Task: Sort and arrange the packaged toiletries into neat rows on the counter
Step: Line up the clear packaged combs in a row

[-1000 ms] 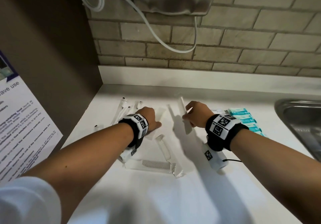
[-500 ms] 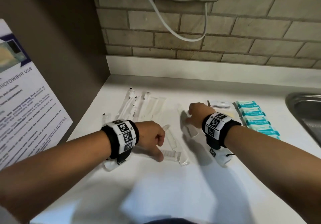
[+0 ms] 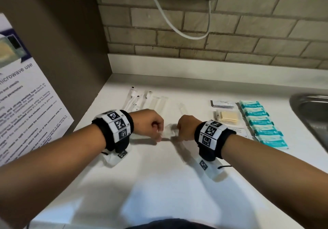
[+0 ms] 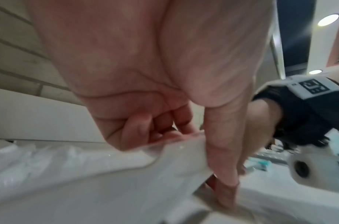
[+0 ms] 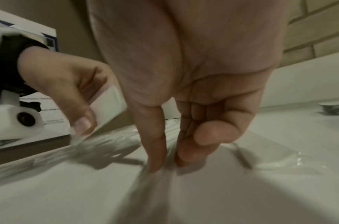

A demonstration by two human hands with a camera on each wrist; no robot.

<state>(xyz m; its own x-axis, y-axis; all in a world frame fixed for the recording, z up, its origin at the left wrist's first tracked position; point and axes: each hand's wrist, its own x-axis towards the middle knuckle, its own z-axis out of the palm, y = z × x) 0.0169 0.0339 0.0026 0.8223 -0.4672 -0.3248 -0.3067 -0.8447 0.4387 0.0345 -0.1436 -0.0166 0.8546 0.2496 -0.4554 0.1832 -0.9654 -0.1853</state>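
Between my two hands, right at my fingertips, is a clear plastic packet with a white comb inside (image 3: 167, 132). My left hand (image 3: 148, 122) has its fingers curled in, and my thumb and fingers pinch the left end of the packet (image 5: 105, 109), so that end tips up off the white counter (image 3: 159, 184). My right hand (image 3: 187, 125) is at the other end. My right thumb and first finger (image 5: 155, 145) point down and touch a clear wrapper lying flat there, and the other fingers are curled in. I cannot tell if they pinch it or only press on it, because it is all blurry.

Just past my left fingers is a row of long clear packets with thin white things inside (image 3: 142, 101). They lie side by side. One more long clear packet (image 3: 182, 108) lies just past my right fingers.

To the right of my right hand is a packet of pale yellow sticks (image 3: 228, 117). A small stack of flat grey sachets (image 3: 221, 104) lies behind it. Further right is a neat row of teal and white packets (image 3: 260, 124), one behind the other. Beyond them is the edge of a shiny metal sink (image 3: 310, 115).

Far behind everything is a tan brick wall (image 3: 230, 33).
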